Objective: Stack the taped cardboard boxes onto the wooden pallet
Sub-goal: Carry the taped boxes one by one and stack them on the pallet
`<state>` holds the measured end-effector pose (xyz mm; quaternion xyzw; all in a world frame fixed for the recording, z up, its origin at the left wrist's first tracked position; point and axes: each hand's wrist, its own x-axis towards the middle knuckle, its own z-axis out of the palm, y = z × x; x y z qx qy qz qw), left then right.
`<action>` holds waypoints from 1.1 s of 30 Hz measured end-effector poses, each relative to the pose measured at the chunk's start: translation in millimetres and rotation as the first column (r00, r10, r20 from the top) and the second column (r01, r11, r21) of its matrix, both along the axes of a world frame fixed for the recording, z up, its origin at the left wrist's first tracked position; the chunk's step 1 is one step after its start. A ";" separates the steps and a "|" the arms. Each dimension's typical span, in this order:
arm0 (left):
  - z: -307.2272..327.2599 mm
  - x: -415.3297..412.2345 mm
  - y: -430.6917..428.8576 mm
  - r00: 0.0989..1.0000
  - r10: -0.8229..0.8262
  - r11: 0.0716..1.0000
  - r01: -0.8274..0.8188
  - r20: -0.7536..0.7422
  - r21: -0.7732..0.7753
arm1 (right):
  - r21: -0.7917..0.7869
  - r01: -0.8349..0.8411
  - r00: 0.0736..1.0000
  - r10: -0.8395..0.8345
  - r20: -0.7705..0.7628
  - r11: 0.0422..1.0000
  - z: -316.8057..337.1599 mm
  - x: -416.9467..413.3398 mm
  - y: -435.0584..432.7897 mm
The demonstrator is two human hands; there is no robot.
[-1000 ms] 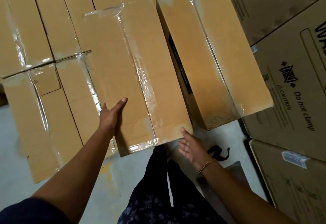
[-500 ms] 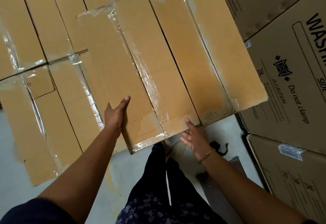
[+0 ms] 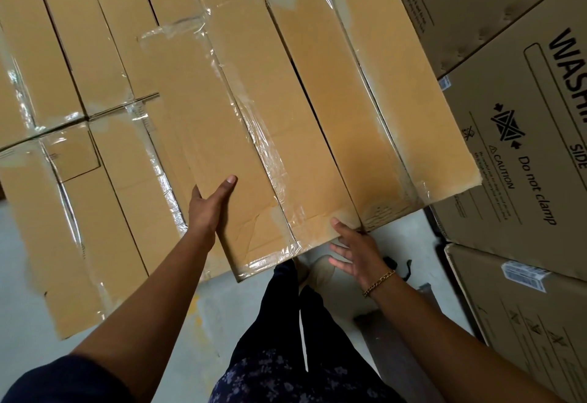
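Pushed closer since a second ago, the long taped box (image 3: 254, 148) now lies almost flush against the neighbouring box (image 3: 365, 110) on its right, only a thin dark seam between them where a wide gap stood before. I see my left hand (image 3: 209, 205) spread flat along the box's near left edge, thumb lying on top, pressing rather than gripping. My right hand (image 3: 355, 250) has its fingers loosely spread at the near right corner, thumb touching the cardboard, nothing clasped in it. The box rests on top of a lower layer of boxes (image 3: 95, 196); the wooden pallet itself is hidden beneath the stack.

To finish this step well, I judge the near end wants squaring: it juts out past its neighbour, so a steady push from both palms along its length should bring the ends level without creasing the loose tape (image 3: 263, 148).

Pale grey concrete floor (image 3: 28, 291) shows below, and large printed cartons (image 3: 524, 148) marked "Do not clamp" stand tight on the right.
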<state>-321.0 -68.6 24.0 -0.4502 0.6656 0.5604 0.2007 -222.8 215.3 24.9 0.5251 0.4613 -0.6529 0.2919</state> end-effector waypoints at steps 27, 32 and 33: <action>-5.6 0.2 1.6 0.997 -0.034 0.999 0.032 -0.063 -0.029 | 0.094 0.175 0.982 -0.168 -0.082 0.980 -18.0 -15.0 13.6; -8.3 -1.8 -0.8 0.998 -0.041 0.999 0.040 -0.046 -0.016 | 0.095 0.185 0.980 -0.176 -0.094 0.978 -16.6 -15.1 11.8; -8.6 -1.2 -0.3 0.998 -0.043 0.999 0.043 -0.047 -0.006 | 0.095 0.181 0.980 -0.172 -0.095 0.979 -16.2 -14.5 12.1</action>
